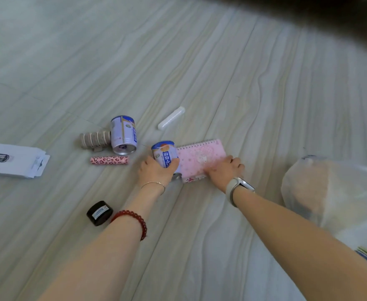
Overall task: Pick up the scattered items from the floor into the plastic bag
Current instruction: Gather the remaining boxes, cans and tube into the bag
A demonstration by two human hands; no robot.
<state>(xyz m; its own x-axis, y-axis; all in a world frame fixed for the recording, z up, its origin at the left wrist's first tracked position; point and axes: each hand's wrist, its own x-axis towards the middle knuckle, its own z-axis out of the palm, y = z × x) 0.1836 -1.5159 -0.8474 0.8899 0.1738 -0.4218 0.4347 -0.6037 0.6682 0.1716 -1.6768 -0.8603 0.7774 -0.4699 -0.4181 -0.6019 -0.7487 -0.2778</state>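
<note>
So the left hand (156, 170) had its fingers wrapped around a blue-and-white can (164, 155), which was lying on its side on the floor (221, 61) right up against the left edge of a pink spiral notebook (202, 158). The right hand (225, 170) was down on the near right corner of that notebook, knuckles bent and fingertips on the cover; couldn't really tell if it was gripping the edge or just pressing on it, it was kinda blurry. There was a watch (236, 187) on that wrist, and a thin bangle (154, 184) plus a red bead bracelet (132, 222) on the left arm.

The plastic bag (334, 196) sat off to the right, near the right forearm, whitish and see-through with something pale bulging inside.

Rest of the stuff was on the floor to the left and behind: a second can (124, 135) on its side, touching a row of beige tape rolls (94, 139), a pink leopard-print tube (109, 160) just in front of those, and a clear plastic case (171, 118) a bit farther back. A small black jar (99, 212) sat just beside the left forearm, and white paper packaging (13, 160) lay well apart at the far left edge.
</note>
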